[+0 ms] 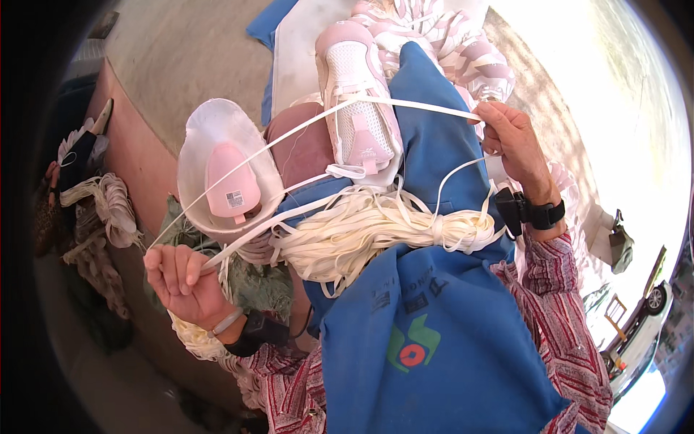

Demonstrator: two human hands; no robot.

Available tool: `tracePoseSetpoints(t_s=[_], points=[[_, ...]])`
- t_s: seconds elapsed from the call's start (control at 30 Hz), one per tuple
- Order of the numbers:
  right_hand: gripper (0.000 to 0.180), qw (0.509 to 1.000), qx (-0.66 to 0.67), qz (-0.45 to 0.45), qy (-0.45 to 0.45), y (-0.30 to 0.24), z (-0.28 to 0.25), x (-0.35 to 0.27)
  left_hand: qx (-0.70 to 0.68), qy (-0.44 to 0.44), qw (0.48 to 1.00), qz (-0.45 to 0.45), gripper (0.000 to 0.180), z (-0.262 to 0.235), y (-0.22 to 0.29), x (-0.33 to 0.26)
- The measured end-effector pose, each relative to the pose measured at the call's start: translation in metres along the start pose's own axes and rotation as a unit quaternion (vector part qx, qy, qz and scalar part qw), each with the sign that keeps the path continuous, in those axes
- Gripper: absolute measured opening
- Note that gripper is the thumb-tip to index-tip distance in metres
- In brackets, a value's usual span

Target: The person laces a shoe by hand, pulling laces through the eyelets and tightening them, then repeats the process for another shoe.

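So the biggest thing here is a bright blue cloth apron [434, 340] with a green and red emblem, spread over the person's lap and filling most of the lower middle. Past the knees, at the top, there's a heap of pink and white sneakers [463, 50] lying on a white sheet [296, 50], with pale concrete ground around it. On the lap sits a fat bundle of cream flat shoelaces [361, 235], all loops and loose ends, running across from left of centre to the right, where it's cinched together. One pink and white mesh sneaker [358, 94] rests on the apron just above that bundle, toe pointing away, tongue toward the person. To its left is a white plastic bowl [210, 145] holding a pink shoe insole [230, 181] with a small label stuck on it. Off at the left edge there's another hank of cream laces [108, 199] hanging by a wall. Now the actual action: a single flat white lace [303, 126] is threaded through the sneaker's eyelets and pulled out taut both ways. The right hand [515, 141] has its fingers pinched shut on one end, up to the right of the shoe, while the left hand [177, 278] is curled closed around the other end, low on the left. Both wrists wear black bands and the sleeves are red patterned.
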State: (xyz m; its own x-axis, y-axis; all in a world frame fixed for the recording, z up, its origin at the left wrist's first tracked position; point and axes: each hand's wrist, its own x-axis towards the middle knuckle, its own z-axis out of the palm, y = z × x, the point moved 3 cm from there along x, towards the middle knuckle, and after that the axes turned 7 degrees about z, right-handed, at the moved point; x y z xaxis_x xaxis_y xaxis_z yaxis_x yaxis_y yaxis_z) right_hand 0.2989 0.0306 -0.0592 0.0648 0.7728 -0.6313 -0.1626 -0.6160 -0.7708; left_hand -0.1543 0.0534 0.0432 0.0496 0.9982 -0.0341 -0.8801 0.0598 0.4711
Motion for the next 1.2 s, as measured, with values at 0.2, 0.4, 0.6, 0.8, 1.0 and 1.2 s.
tracePoseSetpoints(t_s=[0.2,0.4,0.6,0.8,1.0,1.2], points=[[0.022,0.989,0.114,-0.035,0.085,0.006,-0.023,0.016,0.116,0.16,0.947,0.255,0.013,-0.034,0.145,-0.041],[0.021,0.971,-0.064,-0.108,0.205,-0.006,-0.048,0.026,0.116,0.224,0.88,0.403,0.019,-0.053,0.212,-0.056],[0.019,0.879,-0.344,-0.217,0.248,-0.028,-0.005,0.017,0.24,0.003,0.942,0.235,0.02,-0.002,0.146,-0.02],[0.019,0.861,-0.368,-0.347,0.059,-0.044,0.086,0.005,0.524,-0.018,0.851,0.002,0.029,0.034,-0.085,0.033],[0.019,0.815,-0.425,-0.394,0.031,-0.039,0.097,0.007,0.772,-0.214,0.596,0.055,0.024,0.012,-0.152,0.07],[0.016,0.926,-0.324,-0.028,-0.193,-0.063,0.116,-0.038,0.629,-0.096,0.76,-0.131,0.028,0.018,-0.152,0.045]])
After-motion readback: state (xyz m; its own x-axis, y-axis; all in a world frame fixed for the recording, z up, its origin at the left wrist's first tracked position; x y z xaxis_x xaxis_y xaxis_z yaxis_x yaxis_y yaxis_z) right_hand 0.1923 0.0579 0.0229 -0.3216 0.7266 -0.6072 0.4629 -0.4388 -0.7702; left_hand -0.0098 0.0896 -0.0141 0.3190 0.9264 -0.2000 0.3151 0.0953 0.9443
